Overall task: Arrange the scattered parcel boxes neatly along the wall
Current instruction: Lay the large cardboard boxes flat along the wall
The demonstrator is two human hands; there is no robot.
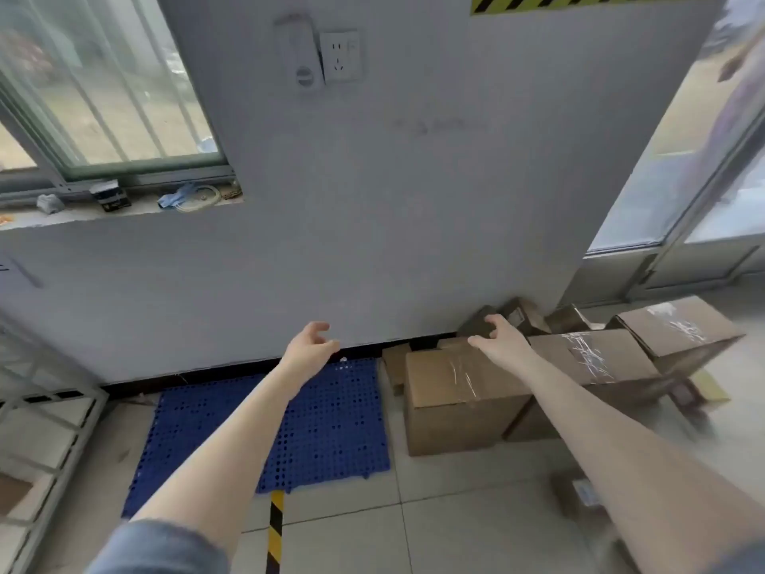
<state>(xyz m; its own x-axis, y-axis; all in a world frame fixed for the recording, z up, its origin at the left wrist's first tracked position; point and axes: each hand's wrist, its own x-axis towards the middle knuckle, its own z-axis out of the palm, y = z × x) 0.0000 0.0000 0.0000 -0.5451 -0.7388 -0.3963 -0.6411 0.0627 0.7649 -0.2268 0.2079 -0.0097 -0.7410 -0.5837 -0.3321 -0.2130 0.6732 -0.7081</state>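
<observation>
Both arms are out toward the wall (372, 242) — the left hand (309, 346) hovers above the far edge of the blue perforated mat (323, 428), fingers loosely curled and apart, holding nothing. It looks poised to help once a box comes free. Over on the right, the right hand (501, 339) arches over the far top edge of the big box (455, 395), its fingers (496, 321) curving down toward a small dark box (476, 325) wedged between that carton and the wall. Whether they have actually closed on it I cannot tell, because the hand covers the contact. The parcels are bunched at the right end of the wall: the big box is nearest the mat, and a long taped box (596, 358) touches its right side. An angled taped box (679, 329) sits further right, with a few small ones (523, 314) jumbled behind against the skirting. One stray parcel (577, 497) sits apart on the near floor tiles, partly behind the right forearm. My read — the small wedged pieces need to come out first so the large cartons can sit flush to the wall, and the row could then run left toward the mat
</observation>
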